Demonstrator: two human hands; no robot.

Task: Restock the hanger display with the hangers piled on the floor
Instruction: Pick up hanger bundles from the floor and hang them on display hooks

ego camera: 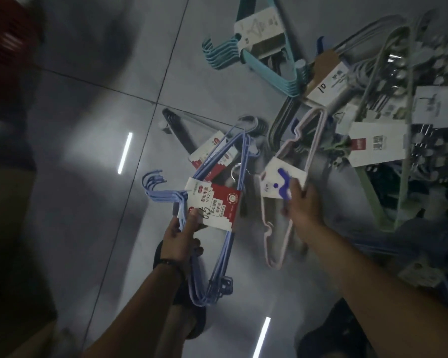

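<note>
Landmark: blue hanger bundle (229, 241), wire hangers banded by a red-and-white label (215, 202).

- Left hand (179, 237) grips the blue hanger bundle at its left edge, just under the label. Thumb lies on the label's lower corner, fingers are wrapped round the wires. Bundle is tilted, hooks fanned out to its upper left. Black wristband (170, 262) on that wrist.
- Right hand (299, 206) is just right of the bundle. Fingers are clenched round the side of a pink hanger bundle (285, 241), at the edge of its white card (277, 177). Can't tell if the pink set's lower end touches the floor.
- Pink and blue bundles sit side by side, apart.
- Behind the blue bundle, partly covered by its top: another red-labelled pack (212, 151) flat on the tiled floor (101, 151).
- Well beyond the bundle, up and right: teal hanger pack (219, 56) with a card sleeve, lying on the floor.
- Far right of the bundle: heap of grey and green hangers (398, 99) with white tags, overlapping. Blurred, so no count.
- Upper left of the bundle, far corner: a red blurred object, can't identify.
</note>
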